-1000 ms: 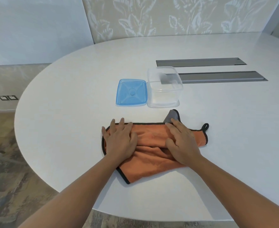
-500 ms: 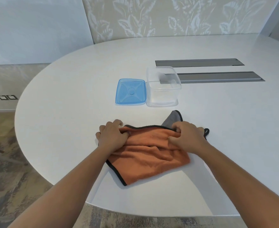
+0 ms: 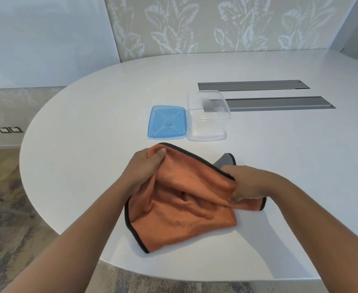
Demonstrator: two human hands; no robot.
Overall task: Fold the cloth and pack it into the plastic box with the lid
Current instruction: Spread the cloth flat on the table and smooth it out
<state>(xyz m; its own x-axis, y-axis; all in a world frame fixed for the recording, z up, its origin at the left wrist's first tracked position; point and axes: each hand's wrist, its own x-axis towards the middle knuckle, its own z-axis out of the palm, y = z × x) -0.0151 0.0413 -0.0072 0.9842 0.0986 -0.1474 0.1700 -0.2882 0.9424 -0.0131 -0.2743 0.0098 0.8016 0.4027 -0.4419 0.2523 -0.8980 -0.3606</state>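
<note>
Left hand and right hand each pinch the far edge of the orange cloth, fingers curled into it, lifting it off the desk, presumably to fold toward the near edge. Long axis runs left-right. Box and lid wait beyond, open.

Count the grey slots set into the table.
2: far slot beyond the box; near slot runs right from behind the box, which partly overlaps it.
</note>
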